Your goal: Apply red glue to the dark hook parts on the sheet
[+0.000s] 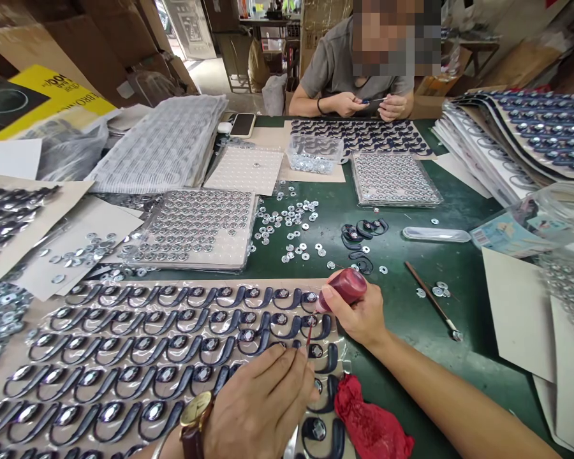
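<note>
My right hand (361,312) grips a small dark-red bottle (344,287) tilted toward the sheet. My left hand (263,401), a watch on its wrist, lies fingers down on a clear sheet of dark curved hook parts (138,357) and pinches a thin stick with a red tip (309,335). That tip points at one of the round metal discs set in the hooks. A crumpled red cloth (370,424) lies just below my right wrist.
Loose metal washers (291,229) are scattered on the green table (411,255). A tray of discs (196,226), a thin brush (433,303) and stacked sheets (516,137) lie around. Across the table a person's hands (368,105) work on a small part.
</note>
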Demonstrator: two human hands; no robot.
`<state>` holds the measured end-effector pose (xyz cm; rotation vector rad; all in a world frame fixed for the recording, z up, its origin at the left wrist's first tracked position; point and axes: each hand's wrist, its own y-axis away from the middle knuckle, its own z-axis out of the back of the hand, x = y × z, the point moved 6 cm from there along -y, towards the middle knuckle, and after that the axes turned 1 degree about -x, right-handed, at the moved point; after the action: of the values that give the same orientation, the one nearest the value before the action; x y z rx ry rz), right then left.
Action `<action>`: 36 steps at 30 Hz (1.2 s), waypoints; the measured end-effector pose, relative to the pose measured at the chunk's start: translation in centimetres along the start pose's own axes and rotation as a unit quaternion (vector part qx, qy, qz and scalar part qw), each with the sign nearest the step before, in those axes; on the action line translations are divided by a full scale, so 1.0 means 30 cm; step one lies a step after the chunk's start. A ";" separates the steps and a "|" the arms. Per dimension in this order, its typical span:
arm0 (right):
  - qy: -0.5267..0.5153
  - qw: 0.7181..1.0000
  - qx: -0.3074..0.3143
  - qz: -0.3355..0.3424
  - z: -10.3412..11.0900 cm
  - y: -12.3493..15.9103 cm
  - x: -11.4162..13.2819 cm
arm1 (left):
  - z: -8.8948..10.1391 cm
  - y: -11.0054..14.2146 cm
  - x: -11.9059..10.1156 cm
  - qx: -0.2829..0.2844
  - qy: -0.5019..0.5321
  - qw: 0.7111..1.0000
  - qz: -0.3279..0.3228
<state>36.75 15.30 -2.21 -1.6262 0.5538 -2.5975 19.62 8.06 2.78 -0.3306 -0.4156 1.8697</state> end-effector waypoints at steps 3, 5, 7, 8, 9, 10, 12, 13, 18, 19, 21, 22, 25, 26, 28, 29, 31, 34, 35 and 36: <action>0.020 1.000 -0.004 0.003 0.010 -0.004 0.010 | -0.007 0.007 0.000 0.007 0.003 1.000 -0.001; 0.022 1.000 0.011 -0.002 0.010 -0.006 0.012 | -0.009 0.006 0.001 0.009 0.013 1.000 0.000; 0.016 1.000 0.021 -0.009 0.008 -0.007 0.010 | -0.006 0.003 0.004 0.004 0.022 1.000 0.008; 0.013 1.000 0.021 -0.013 0.009 -0.006 0.008 | -0.005 0.001 0.006 0.001 0.025 1.000 0.012; 0.010 1.000 0.019 -0.017 0.009 -0.005 0.005 | -0.004 0.000 0.009 -0.001 0.028 0.999 0.016; 0.007 1.000 0.014 -0.020 0.011 -0.004 0.002 | -0.003 0.000 0.011 -0.003 0.031 0.999 0.019; 0.002 1.000 0.002 -0.020 0.015 -0.001 -0.001 | -0.004 0.001 0.016 -0.003 0.042 0.999 0.021; 0.000 1.000 -0.002 -0.017 0.016 0.000 -0.001 | -0.005 0.002 0.021 -0.002 0.050 0.998 0.024; -0.007 1.000 0.020 -0.002 0.010 0.000 0.012 | -0.001 -0.001 0.056 0.002 0.100 0.994 0.055; -0.007 1.000 0.024 -0.001 0.009 -0.001 0.015 | 0.004 -0.004 0.064 -0.004 0.113 0.992 0.061; -0.008 1.000 0.027 -0.001 0.008 -0.003 0.020 | 0.013 -0.008 0.080 -0.017 0.137 0.988 0.076; -0.009 1.000 0.028 0.000 0.008 -0.004 0.023 | 0.017 -0.010 0.089 -0.023 0.149 0.985 0.083; -0.009 0.999 0.030 0.005 0.005 -0.004 0.027 | 0.024 -0.011 0.120 -0.041 0.186 0.974 0.121; -0.007 0.999 0.033 0.006 0.003 -0.003 0.028 | 0.025 -0.010 0.132 -0.049 0.198 0.969 0.137; -0.001 0.999 0.038 0.007 -0.003 0.001 0.028 | 0.023 -0.007 0.157 -0.061 0.225 0.958 0.167; 0.000 0.999 0.040 0.010 -0.006 0.004 0.029 | 0.019 -0.005 0.169 -0.064 0.241 0.951 0.183; 0.000 0.999 0.035 0.019 -0.007 0.010 0.034 | 0.010 0.001 0.191 -0.067 0.269 0.937 0.212; -0.009 0.999 0.024 0.029 -0.002 0.014 0.042 | 0.002 0.009 0.210 -0.073 0.287 0.925 0.239; -0.024 0.999 0.024 0.020 0.001 0.012 0.040 | 0.002 0.011 0.212 -0.075 0.287 0.924 0.241; -0.047 0.999 0.022 0.006 0.005 0.006 0.036 | 0.003 0.012 0.211 -0.076 0.287 0.924 0.242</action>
<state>36.38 14.87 -1.28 -1.7164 0.4963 -2.4905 17.23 13.94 2.55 -1.1385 -0.0724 2.0958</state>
